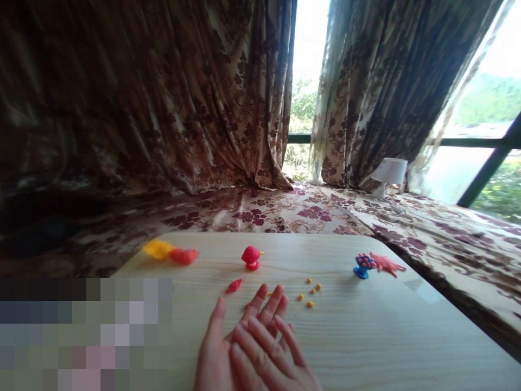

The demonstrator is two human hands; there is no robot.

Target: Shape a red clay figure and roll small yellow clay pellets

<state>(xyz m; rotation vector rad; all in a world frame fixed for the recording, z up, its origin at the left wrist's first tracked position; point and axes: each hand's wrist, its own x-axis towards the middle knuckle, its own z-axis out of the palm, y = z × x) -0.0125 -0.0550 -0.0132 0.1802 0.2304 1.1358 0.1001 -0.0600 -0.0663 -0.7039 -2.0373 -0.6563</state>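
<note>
Palm up above the table, my left hand (214, 347) has its fingers stretched out and its thumb raised. My right hand (271, 355) lies across that palm with its fingers extended. Whether anything is between the palms is hidden. Just beyond the fingertips sits a small pointed red clay piece (233, 286). Several little yellow clay balls (310, 304) are scattered to the right. Further back stands a pinkish-red mushroom-shaped clay figure (251, 257). Bits of red and yellow show partly behind my left fingers.
A pale wooden table (366, 336) holds a yellow and red clay lump (183, 256) at back left. At back right are a blue mushroom-shaped clay figure with pink dots (362, 266) and a splayed pink clay piece (385, 264). Beyond are a white lamp (389, 171) and flowered curtains (244, 98).
</note>
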